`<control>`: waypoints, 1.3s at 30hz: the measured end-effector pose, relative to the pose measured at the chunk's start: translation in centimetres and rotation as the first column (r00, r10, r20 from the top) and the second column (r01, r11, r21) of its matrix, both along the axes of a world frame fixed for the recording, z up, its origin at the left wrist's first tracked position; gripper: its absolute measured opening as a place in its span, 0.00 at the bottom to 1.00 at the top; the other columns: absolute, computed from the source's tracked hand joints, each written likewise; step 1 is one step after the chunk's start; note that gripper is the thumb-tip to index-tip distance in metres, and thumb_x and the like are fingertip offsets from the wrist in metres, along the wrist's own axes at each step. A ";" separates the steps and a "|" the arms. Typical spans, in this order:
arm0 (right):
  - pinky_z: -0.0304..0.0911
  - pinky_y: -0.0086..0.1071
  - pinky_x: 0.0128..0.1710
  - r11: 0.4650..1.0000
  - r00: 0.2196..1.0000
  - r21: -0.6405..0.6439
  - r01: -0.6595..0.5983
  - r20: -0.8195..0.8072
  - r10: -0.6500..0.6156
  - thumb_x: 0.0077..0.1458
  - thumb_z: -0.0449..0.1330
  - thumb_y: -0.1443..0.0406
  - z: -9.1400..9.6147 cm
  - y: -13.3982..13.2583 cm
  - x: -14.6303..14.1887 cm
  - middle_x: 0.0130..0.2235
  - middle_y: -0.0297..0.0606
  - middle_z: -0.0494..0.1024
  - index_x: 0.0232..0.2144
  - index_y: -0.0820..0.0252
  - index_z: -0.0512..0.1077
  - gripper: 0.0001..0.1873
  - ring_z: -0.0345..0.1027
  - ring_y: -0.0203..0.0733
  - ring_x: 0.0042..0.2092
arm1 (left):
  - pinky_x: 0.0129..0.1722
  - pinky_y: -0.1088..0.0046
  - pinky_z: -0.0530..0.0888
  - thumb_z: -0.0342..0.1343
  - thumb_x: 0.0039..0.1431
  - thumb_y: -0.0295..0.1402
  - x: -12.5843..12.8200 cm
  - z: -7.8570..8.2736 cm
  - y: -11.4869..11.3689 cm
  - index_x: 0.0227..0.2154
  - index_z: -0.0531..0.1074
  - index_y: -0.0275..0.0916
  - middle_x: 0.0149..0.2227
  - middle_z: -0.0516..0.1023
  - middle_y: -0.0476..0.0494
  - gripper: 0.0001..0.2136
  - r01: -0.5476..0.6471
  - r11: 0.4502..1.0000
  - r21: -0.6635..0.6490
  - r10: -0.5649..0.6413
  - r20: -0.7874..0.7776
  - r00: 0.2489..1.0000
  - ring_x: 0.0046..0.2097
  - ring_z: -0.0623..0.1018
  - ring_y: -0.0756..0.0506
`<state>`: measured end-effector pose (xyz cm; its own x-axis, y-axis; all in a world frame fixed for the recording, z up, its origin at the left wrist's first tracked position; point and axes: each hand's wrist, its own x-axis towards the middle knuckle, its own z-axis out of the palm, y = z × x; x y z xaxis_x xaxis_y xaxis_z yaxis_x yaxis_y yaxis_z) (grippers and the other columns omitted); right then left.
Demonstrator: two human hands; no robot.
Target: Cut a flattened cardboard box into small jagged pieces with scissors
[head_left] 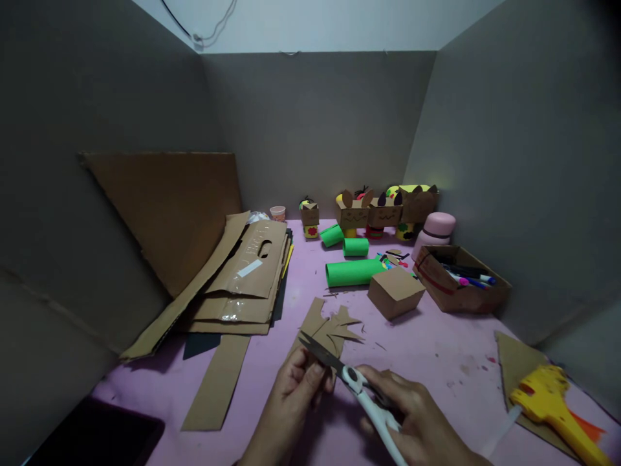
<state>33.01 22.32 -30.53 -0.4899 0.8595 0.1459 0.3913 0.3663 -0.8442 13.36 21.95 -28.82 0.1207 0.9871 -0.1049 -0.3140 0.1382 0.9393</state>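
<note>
My right hand point(407, 408) grips a pair of scissors point(358, 382) with white handles, their dark blades slightly parted and angled up to the left. Close to the blades, my left hand point(303, 382) has thumb and fingers pinched together; whatever lies between them is too small or hidden to make out. Just beyond the blades, cut brown cardboard pieces point(334, 323), some with pointed ends, overlap on the pink tabletop point(431, 369). A small brown cardboard box point(395, 293) stands past them, beside a long green paper tube point(354, 272).
Flattened cardboard point(242, 285) is stacked at left, near a cardboard strip point(218, 382) and a dark flat object point(97, 433). Two short green tubes point(356, 247) and animal-faced box figures point(353, 215) stand behind. Right are a pen box point(460, 299), pink bottle point(434, 234) and yellow glue gun point(546, 395).
</note>
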 end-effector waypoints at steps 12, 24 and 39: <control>0.63 0.32 0.32 1.000 1.000 -0.002 0.011 -0.023 -0.011 0.47 0.61 0.67 -0.4 0.1 0.0 0.32 0.37 0.73 0.51 0.55 0.69 0.26 0.66 0.42 0.33 | 0.25 0.76 0.57 0.57 0.55 0.40 -0.1 -0.5 0.2 0.28 0.68 0.38 0.24 0.68 0.51 0.10 0.026 1.000 -0.002 -0.026 -0.037 0.999 0.24 0.62 0.53; 0.64 0.35 0.33 1.000 1.000 0.013 0.019 0.013 -0.019 0.47 0.61 0.66 -0.8 0.0 -0.4 0.33 0.39 0.74 0.51 0.58 0.68 0.26 0.67 0.43 0.33 | 0.23 0.76 0.56 0.56 0.56 0.40 -0.1 -0.4 0.4 0.30 0.68 0.38 0.23 0.67 0.53 0.10 0.031 0.999 0.024 -0.030 -0.052 0.998 0.23 0.61 0.54; 0.66 0.34 0.34 0.999 0.997 0.011 0.030 -0.070 -0.029 0.47 0.61 0.65 -0.2 -0.1 -0.6 0.34 0.38 0.76 0.50 0.56 0.70 0.24 0.67 0.42 0.32 | 0.23 0.77 0.56 0.55 0.57 0.39 0.2 0.3 0.2 0.31 0.69 0.38 0.22 0.67 0.52 0.09 0.069 0.998 0.012 -0.068 -0.081 0.994 0.23 0.60 0.54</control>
